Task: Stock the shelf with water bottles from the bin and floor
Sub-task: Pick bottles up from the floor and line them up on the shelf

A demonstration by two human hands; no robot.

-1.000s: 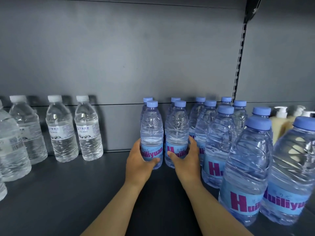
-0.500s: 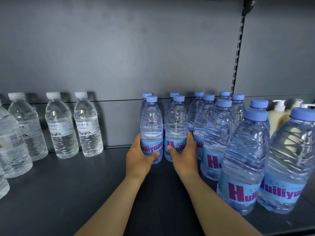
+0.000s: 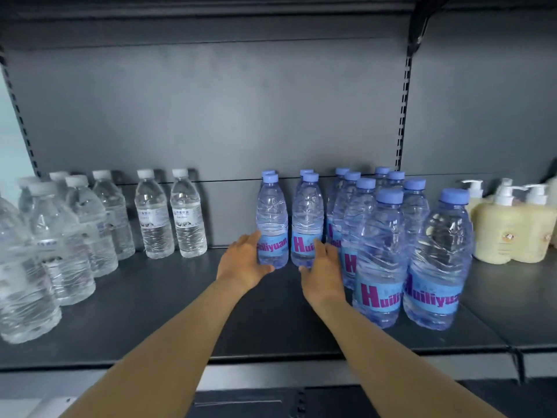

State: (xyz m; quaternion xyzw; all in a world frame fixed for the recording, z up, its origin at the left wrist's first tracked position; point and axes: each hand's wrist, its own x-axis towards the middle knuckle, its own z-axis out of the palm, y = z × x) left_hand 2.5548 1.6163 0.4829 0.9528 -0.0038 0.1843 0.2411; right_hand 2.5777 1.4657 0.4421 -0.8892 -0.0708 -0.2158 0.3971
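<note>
On the dark grey shelf [image 3: 168, 321] twelve blue-capped water bottles could be counted, all upright and bunched toward the right of centre. Ten of them stood in rows running back to the rear panel [image 3: 241, 110]. The other two stood at the front of the leftmost rows: the left bottle [image 3: 272, 224], whose blue label read "Huiliyuan" in magenta, and the right bottle [image 3: 306, 224], whose label showed a large "H" and part of the next letters. The two nearest big bottles carried the same lettering, "Hui" on one [image 3: 380, 260] and "Huiliyua" on the other [image 3: 437, 267].

The left hand [image 3: 243, 263] lay against the left side of the left bottle with its fingers loosely spread and its thumb beneath the label; it touched the bottle but did not wrap it. The right hand [image 3: 324, 267] rested with open, slightly curled fingers beside the lower part of the right bottle, its thumb near the base; whether it touched could not be told.

To the left stood clear bottles with white caps: about seven could be made out, the nearest ones blurred. Two at the back, [image 3: 153, 215] and [image 3: 187, 215], bore white labels with small print too fine to read. At the far right stood cream-coloured pump bottles [image 3: 509, 230]; three white pump heads showed plainly, and their small round marks were illegible.
</note>
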